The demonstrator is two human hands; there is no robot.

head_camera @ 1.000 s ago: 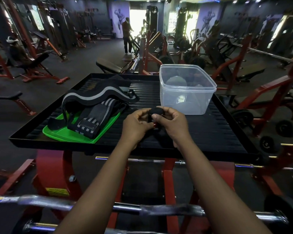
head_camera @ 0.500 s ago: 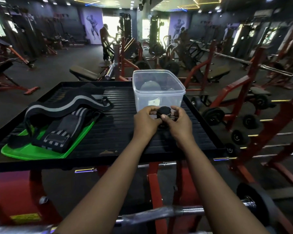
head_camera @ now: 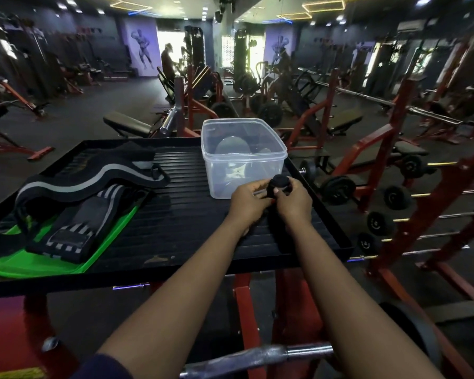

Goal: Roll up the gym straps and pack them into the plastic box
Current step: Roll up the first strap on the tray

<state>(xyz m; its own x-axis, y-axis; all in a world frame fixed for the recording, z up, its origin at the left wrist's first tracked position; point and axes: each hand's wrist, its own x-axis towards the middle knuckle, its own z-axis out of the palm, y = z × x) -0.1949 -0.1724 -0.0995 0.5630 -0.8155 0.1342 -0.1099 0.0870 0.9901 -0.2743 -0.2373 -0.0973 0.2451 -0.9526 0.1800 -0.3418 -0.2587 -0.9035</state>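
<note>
**Rolled strap pinched between both hands, just short of the box**

Black strap roll (head_camera: pixel 279 183) – tight, round, matte fabric, coiled end facing the camera. Left hand (head_camera: pixel 247 204) and right hand (head_camera: pixel 295 201) meet around it, fingers curled, thumbs and fingertips pinching the roll from either side. The two hands touch each other below it. A loose tail of strap cannot be made out against the dark surface.

Plastic box (head_camera: pixel 242 162) – translucent, rectangular with rounded corners, open at the top, upright. The roll is held against its near wall, below the rim and outside it. Pale shapes show through the walls; what they are cannot be told.

Both stand over a black tray table (head_camera: pixel 175 231) with a ribbed top and a raised lip. At its left end lies a flat, glossy green lid (head_camera: pixel 107 242), well apart from the hands. On it lie unrolled wraps (head_camera: pixel 74 222), dark with grey stripes, and a wider black band (head_camera: pixel 93 175) with one pale stripe, curved on edge.
</note>
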